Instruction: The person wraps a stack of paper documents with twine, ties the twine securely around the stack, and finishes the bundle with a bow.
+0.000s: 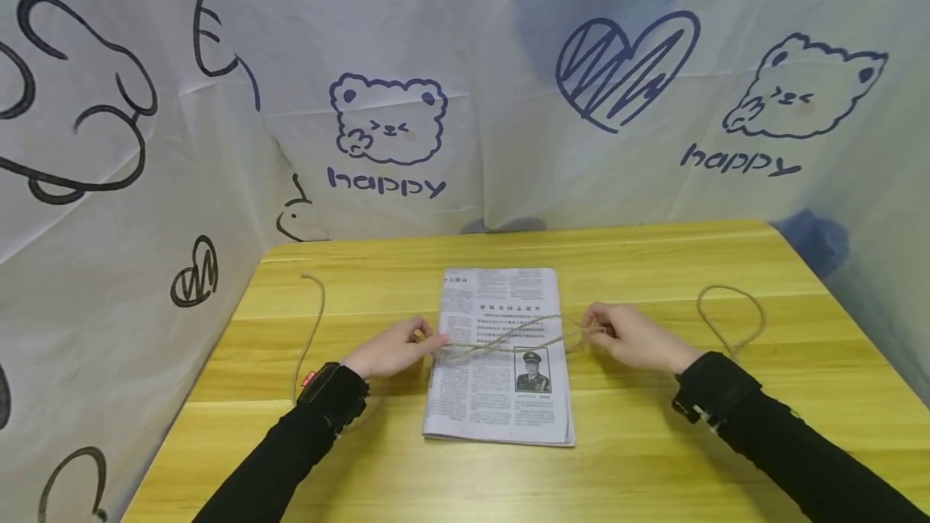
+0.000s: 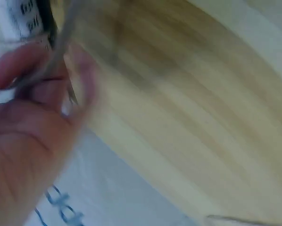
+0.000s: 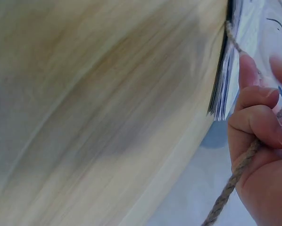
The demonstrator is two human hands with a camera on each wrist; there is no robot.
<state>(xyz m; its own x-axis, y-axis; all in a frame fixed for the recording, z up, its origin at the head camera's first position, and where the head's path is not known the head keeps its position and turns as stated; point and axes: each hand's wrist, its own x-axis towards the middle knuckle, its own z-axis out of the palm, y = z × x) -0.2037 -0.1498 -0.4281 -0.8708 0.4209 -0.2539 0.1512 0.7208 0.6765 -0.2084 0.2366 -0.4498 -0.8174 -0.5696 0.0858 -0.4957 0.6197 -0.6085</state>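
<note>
A stack of newspaper (image 1: 494,414) lies near the middle of the wooden table (image 1: 654,458), with pale string (image 1: 501,339) crossing over its top from left to right. At the left edge of the stack, the left hand (image 1: 395,348) holds the string in curled fingers, and just past the right edge the right hand (image 1: 635,333) grips it with its fingers folded around it. One loose length of string lies on the table at the far left, another curves in a loop to the right, and a white cloth (image 1: 501,144) with drawings hangs behind.
</note>
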